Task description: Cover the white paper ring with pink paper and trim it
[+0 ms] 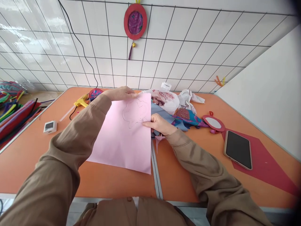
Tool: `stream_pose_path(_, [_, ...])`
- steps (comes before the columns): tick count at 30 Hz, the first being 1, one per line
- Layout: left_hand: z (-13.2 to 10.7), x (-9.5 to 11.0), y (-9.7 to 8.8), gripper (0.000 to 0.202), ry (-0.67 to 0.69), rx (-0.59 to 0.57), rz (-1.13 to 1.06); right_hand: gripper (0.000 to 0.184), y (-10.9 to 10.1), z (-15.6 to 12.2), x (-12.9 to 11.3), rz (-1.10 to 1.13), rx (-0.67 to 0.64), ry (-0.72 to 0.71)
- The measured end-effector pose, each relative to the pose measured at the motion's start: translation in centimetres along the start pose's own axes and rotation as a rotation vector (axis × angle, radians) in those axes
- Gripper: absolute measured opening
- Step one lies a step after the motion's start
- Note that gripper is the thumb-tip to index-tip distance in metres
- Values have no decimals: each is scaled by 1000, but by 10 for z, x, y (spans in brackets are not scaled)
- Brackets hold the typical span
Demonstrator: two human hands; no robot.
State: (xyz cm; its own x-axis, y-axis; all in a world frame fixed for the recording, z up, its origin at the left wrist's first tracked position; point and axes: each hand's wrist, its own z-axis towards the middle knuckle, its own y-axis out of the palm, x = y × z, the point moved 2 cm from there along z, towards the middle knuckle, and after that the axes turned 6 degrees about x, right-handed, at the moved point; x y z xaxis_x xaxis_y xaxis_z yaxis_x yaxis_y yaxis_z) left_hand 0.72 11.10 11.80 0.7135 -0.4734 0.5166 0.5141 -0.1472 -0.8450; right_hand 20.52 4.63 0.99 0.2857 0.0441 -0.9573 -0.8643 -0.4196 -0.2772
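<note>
A pink paper sheet [122, 138] with a pencilled outline near its top right is held above the orange table [23, 157]. My left hand [122, 93] grips the sheet's top edge, fingers closed on it. My right hand [158, 123] pinches the sheet's right edge beside the drawn outline. Both sleeves are tan. Just behind the sheet lies a heap of plastic bags and coloured fabric [176, 108].
A phone [237, 149] rests on a red sheet [265, 166] at the right. A small red-framed mirror [213, 123] lies near it. A yellow glue gun [81, 101], a white timer [50, 126] and coloured pipe cleaners [11, 116] are at the left. A red ornament [135, 22] hangs on the wire grid.
</note>
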Motion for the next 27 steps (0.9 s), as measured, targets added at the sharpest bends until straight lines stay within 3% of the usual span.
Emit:
stream_pose_path(2, [-2,-9,0,36,20,-95,88,32,-3,2,3,-17,8,-4])
stream_pose_path(5, [-5,-23,-3,29,23,-114,57,33,-4,4,7,-24,12,-4])
stream_pose_path(11, [-22,-32,-5,33,-64,43,2,37,-3,4,9,-35,18,12])
stream_pose_path(16, [-33,-31,-1,26,-31,122,-25,38,-3,2,3,-56,2,-18])
stream_pose_path(22, [-29,-29,4,28,3,143,11,32,-1,3,8,-106,95,39])
stream_pose_path(27, [-28,-27,4,29,28,145,19,28,2,4,11,-45,74,58])
